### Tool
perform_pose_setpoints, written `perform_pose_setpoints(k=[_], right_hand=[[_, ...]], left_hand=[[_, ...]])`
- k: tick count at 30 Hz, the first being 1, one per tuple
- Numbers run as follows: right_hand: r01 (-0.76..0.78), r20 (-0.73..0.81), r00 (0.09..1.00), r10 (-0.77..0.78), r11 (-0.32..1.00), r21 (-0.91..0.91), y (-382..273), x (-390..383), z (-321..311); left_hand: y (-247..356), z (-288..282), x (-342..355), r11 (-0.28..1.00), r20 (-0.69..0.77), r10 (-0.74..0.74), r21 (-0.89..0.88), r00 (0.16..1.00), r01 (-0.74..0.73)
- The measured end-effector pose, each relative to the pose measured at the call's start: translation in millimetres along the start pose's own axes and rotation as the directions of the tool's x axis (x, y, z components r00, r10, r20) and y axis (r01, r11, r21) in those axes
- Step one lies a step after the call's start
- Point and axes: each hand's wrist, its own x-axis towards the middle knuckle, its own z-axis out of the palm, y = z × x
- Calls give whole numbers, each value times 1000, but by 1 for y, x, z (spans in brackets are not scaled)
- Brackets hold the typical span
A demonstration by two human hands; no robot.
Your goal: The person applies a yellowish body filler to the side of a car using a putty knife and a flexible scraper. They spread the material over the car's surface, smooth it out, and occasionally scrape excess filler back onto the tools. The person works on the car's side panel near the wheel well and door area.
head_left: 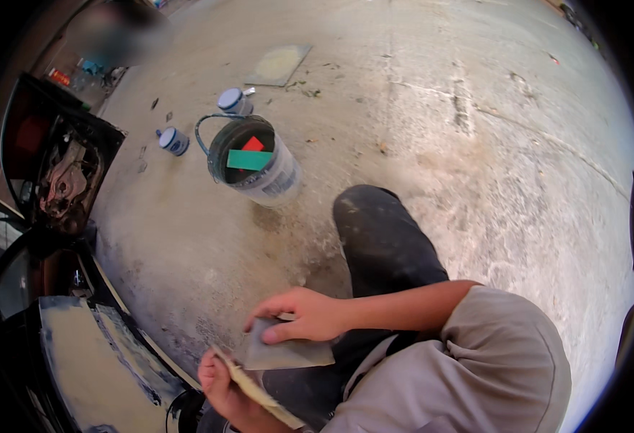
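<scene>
My right hand (301, 315) is closed on a grey sheet of sandpaper (295, 353), thumb on top and fingers at its far edge. The sheet is above my dark-trousered leg. Just left of it and nearer me, my left hand (219, 381) grips a thin, pale yellow strip (259, 394) with a ragged edge, seen nearly edge-on; its kind I cannot make out. The strip and the sheet are close together, and whether they touch is unclear. At lower left, beside my left hand, is a dark car panel (90, 361) with broad pale yellow filler patches.
Ahead on the concrete stands a bucket (282, 177) holding a green block (248, 159) and a red block (253, 144). Two lidded cans (174, 141) are near it. Farther off lies a flat board (277, 65). An opened car door (61, 169) is at left.
</scene>
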Motion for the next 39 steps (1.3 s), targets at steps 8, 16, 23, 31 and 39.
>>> perform_pose_setpoints(k=[8,16,23,31,39], right_hand=[[-268,-395,844,363,923,276,117,31,-159],[-449,-356,808,469,882,142,164,72,-213],[-498,-337,865,373,725,-476,184,81,-238],[-485,-88,832,549,641,-595,171,102,-258],[-788,523,393,757,570,-232,171,105,-183]], left_hand=[[-27,38,60,993,-188,51,110,981,-30],[-47,96,71,997,-367,70,44,927,-58],[-27,63,48,976,-450,219,90,866,-200],[-17,39,-36,889,-787,418,252,454,-382],[-54,91,-188,795,-897,434,337,84,-505]])
